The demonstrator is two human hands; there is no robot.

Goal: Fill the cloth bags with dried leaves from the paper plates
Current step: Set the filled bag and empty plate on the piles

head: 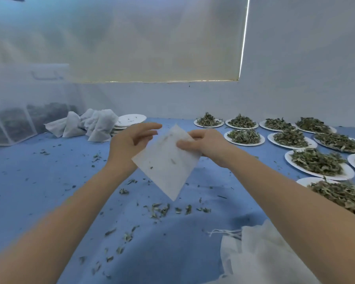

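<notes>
Head view: a flat, empty white cloth bag (166, 160), thin non-woven fabric with a few leaf crumbs clinging to it, is held in the air above the blue cloth-covered table (49, 171), hanging cornerwise with its lowest corner pointing down. The right hand (201, 143) pinches the bag's upper right edge between thumb and curled fingers. The left hand (131, 140) sits at the bag's left edge with fingers stretched out and loose; its contact with the fabric is hidden behind the bag, so a grip there cannot be confirmed. To the right of the bag stand white paper plates heaped with dried green leaves (244, 136), in rows running to the frame edge. To the left of the bag and further back lie filled white pouches (86, 125) beside a stack of emptied paper plates (129, 120). Below and right of the bag lies a pile of spare white drawstring bags (260, 253). Loose leaf fragments (162, 210) lie scattered beneath it. Assessment: the bag is very light, limp and slightly translucent; it will collapse unless its mouth is spread. Best hold is both sides of the open rim, one hand each, thumbs inside. The leaves look brittle and light, likely to crumble and spill, as the scatter suggests
</notes>
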